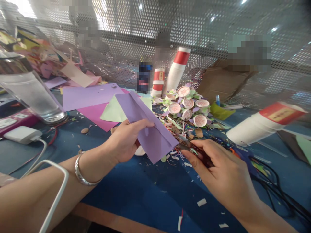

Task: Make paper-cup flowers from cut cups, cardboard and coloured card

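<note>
My left hand (pixel 126 139), with a silver bangle at its wrist, pinches a folded sheet of purple paper (pixel 155 142) between thumb and fingers. The paper slants down to the right over the blue table. My right hand (pixel 218 171) is closed round a pair of scissors (pixel 186 142), their handles partly covered by the fingers. The blades lie at the lower right corner of the paper; whether they touch it I cannot tell. Beneath the left hand a pale round piece (pixel 140 151) shows in part. Behind the paper lies a light green sheet (pixel 113 111).
Paper cups with green and purple paper pieces (pixel 188 103) are heaped behind many scraps. Stacks of white cups stand at the back and lean right (pixel 257 126). A water glass (pixel 36 94), a white charger (pixel 23 134) and its cable are left. A perforated metal screen (pixel 126 42) borders the back.
</note>
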Tool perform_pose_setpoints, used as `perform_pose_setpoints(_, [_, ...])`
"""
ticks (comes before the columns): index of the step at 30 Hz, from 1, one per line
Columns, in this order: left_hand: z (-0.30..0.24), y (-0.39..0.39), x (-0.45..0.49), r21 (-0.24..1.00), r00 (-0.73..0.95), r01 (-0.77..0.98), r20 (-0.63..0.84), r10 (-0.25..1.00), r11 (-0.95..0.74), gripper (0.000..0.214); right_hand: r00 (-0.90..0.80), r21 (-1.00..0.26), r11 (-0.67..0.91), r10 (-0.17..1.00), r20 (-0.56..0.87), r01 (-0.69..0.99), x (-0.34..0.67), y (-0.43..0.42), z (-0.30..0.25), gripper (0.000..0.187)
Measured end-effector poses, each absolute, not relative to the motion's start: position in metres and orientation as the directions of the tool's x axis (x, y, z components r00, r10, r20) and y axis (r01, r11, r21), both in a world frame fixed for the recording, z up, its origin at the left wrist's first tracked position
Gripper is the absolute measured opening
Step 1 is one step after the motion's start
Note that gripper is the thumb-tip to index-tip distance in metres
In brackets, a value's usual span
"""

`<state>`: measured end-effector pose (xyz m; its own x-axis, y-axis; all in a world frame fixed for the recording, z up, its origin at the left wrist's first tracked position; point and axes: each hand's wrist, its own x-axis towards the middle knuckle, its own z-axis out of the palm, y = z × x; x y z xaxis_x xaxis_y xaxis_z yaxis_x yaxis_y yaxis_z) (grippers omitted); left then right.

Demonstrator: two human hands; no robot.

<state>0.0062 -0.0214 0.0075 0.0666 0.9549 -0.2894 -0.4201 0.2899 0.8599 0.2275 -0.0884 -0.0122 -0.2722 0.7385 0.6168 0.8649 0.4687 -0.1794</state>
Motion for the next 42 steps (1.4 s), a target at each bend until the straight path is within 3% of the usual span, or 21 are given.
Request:
perform_pose_setpoints(4, [0.008, -0.03, 0.012, 0.852, 0.095, -0.389, -0.342, 0.935, 0.351, 0.027, -0.29, -0.174, 0.493, 0.723, 0.628, 0.853, 0.226, -0.087, -0.012, 0.024])
perform_pose_setpoints(23, [-0.003, -0.039, 0.021, 0.829, 0.09, -0.5, -0.238, 0.967, 0.25, 0.017, -0.354, -0.098, 0.541, 0.665, 0.657, 0.835, 0.228, -0.089, -0.013, 0.012])
perform_pose_setpoints(42, [-0.003, -0.04, 0.024, 0.83, 0.086, -0.485, -0.266, 0.96, 0.274, 0.024, -0.372, -0.091, 0.532, 0.694, 0.617, 0.842, 0.224, -0.088, -0.01, 0.025])
